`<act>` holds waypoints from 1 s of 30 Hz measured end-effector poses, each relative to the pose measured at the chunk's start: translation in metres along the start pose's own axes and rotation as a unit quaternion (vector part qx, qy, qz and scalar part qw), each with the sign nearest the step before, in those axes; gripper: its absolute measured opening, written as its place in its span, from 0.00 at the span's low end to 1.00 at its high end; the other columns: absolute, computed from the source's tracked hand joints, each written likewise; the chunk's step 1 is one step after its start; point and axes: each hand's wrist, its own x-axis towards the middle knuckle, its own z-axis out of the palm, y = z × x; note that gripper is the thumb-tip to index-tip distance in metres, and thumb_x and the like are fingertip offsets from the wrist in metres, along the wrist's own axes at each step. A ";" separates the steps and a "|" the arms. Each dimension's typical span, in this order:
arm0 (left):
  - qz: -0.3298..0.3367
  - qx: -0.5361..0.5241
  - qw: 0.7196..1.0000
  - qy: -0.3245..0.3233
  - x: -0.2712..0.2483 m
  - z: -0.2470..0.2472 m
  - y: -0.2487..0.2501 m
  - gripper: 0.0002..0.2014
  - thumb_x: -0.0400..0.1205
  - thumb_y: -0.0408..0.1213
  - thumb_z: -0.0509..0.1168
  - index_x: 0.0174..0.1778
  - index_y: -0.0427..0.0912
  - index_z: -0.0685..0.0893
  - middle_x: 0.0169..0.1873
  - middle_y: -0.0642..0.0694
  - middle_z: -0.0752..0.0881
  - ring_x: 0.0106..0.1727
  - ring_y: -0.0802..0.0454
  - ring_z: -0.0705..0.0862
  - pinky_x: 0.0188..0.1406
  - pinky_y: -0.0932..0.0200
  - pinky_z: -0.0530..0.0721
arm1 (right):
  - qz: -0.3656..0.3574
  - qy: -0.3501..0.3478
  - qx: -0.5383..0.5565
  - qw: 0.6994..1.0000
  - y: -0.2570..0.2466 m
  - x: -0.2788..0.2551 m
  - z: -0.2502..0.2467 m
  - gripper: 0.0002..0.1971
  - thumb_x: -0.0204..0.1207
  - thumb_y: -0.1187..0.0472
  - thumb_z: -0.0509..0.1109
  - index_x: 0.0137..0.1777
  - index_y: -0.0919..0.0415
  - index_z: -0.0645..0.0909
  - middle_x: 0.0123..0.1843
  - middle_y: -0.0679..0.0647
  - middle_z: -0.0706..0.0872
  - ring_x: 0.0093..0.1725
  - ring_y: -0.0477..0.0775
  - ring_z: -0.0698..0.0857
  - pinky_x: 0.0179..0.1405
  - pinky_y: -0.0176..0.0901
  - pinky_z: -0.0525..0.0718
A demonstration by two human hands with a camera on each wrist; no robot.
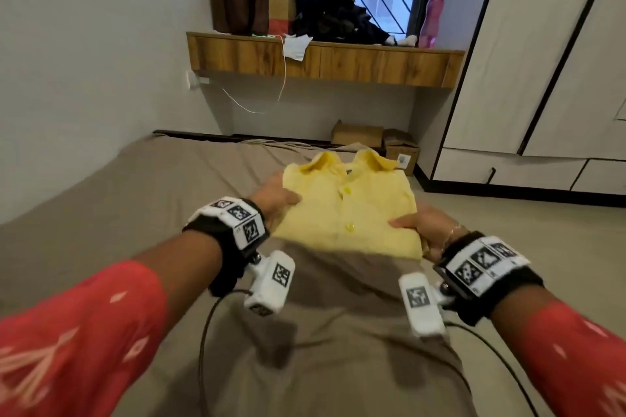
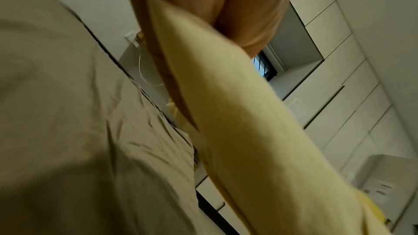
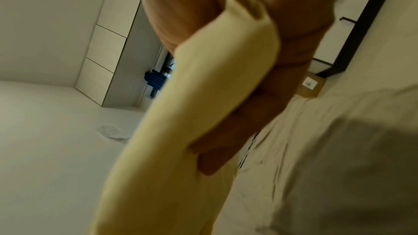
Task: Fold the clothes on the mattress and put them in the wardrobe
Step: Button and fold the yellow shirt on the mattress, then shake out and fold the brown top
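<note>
Your left hand [image 1: 276, 201] and right hand [image 1: 425, 230] hold the folded yellow shirt [image 1: 349, 210] flat above the mattress [image 1: 135, 186], thumbs on top, fingers [image 3: 226, 142] curled underneath, pinching its side edges.

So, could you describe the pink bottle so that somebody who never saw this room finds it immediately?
Look at the wooden shelf under the window. At its right end, next to the white wardrobe, stands the pink bottle. It is the only tall, upright, bright pink thing there; its neighbours are dark clothes and brown bags.
</note>
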 end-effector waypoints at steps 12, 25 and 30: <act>-0.148 0.272 0.947 -0.082 0.175 0.018 -0.141 0.42 0.79 0.29 0.67 0.82 0.40 0.48 0.76 0.34 0.65 0.64 0.38 0.77 0.60 0.52 0.79 | 0.089 0.002 0.006 0.996 0.094 0.215 -0.036 0.16 0.80 0.65 0.64 0.66 0.71 0.72 0.54 0.60 0.85 0.51 0.60 0.85 0.48 0.50 0.88; -0.158 0.248 0.933 -0.209 0.090 -0.009 -0.153 0.62 0.47 0.51 0.77 0.80 0.47 0.58 0.76 0.44 0.69 0.74 0.45 0.69 0.76 0.46 0.67 | 0.167 0.174 0.160 0.957 0.119 0.154 -0.037 0.20 0.85 0.53 0.54 0.72 0.64 0.67 0.66 0.61 0.80 0.55 0.57 0.82 0.35 0.40 0.82; -0.234 0.280 0.905 -0.218 -0.031 -0.023 -0.139 0.50 0.69 0.32 0.76 0.82 0.44 0.52 0.81 0.44 0.55 0.79 0.44 0.61 0.78 0.51 0.63 | 0.200 0.178 0.160 0.950 0.110 0.053 -0.013 0.24 0.86 0.52 0.51 0.77 0.64 0.62 0.78 0.60 0.68 0.77 0.55 0.67 0.69 0.44 0.67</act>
